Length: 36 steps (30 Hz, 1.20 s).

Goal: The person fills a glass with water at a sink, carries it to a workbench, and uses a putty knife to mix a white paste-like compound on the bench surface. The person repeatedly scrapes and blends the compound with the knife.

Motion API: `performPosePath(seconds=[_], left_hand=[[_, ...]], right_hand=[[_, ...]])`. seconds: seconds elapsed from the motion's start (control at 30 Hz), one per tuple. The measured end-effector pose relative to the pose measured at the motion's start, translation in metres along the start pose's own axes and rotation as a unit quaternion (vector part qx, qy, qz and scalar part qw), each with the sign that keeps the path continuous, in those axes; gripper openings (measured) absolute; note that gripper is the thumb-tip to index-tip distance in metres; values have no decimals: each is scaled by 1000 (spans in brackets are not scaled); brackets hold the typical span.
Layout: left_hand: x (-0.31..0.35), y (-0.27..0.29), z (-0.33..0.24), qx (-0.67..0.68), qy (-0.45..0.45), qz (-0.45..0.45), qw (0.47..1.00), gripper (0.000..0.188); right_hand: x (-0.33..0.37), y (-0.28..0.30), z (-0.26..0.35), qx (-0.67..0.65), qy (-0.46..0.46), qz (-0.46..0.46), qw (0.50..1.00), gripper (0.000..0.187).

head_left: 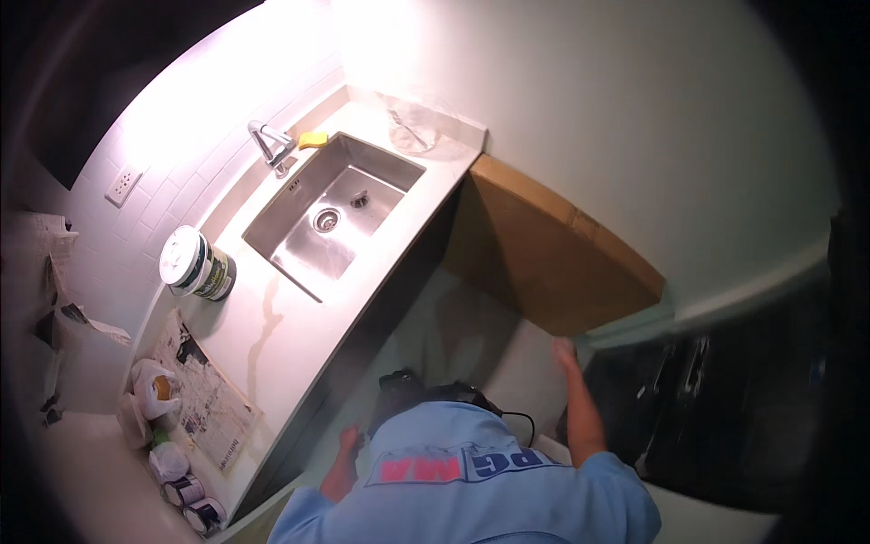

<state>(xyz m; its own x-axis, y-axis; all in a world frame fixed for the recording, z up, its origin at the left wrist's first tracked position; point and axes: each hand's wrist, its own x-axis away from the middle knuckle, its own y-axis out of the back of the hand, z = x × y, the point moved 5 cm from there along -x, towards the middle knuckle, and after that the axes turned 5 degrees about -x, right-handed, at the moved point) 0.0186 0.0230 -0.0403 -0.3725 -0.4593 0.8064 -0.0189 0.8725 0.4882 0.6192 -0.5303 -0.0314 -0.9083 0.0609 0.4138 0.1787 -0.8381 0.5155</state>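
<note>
My right hand (565, 350) reaches away from my body, low beside the bottom corner of a large brown cardboard panel (544, 240). Its fingers look stretched out, though blurred, and I see nothing in them; whether they touch the cardboard I cannot tell. Close to my body, my left hand (345, 446) hangs beside the front of the white counter (313, 349). Its small, blurred fingers seem loosely apart, with nothing visible between them. My light blue shirt (471, 494) fills the lower middle.
A steel sink (294, 249) with a tap (270, 145) and yellow sponge (314, 140) is set into the counter. A lidded bucket (199, 267), newspaper (204, 399), plastic bags (152, 399) and tins (195, 503) stand left. A dark glossy surface (716, 408) lies right.
</note>
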Motion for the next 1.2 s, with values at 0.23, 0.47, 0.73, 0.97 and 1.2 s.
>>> performPosePath(seconds=[0.23, 0.47, 0.73, 0.97, 1.2], left_hand=[[-3, -25, -44, -207, -17, 13, 978, 43], [-62, -29, -114, 528, 131, -165, 823, 39], [-103, -63, -193, 695, 199, -281, 631, 52], [-61, -144, -287, 719, 291, -414, 476, 33], [-71, -187, -352, 753, 321, -336, 466, 27]], right_hand=[[-101, -63, 414, -189, 209, 143, 949, 31], [-108, -171, 724, 10, 507, 137, 851, 29], [-212, -349, 900, 232, 549, 342, 727, 50], [-298, -426, 890, 366, 563, 418, 611, 50], [-319, -430, 893, 383, 567, 423, 594, 31]])
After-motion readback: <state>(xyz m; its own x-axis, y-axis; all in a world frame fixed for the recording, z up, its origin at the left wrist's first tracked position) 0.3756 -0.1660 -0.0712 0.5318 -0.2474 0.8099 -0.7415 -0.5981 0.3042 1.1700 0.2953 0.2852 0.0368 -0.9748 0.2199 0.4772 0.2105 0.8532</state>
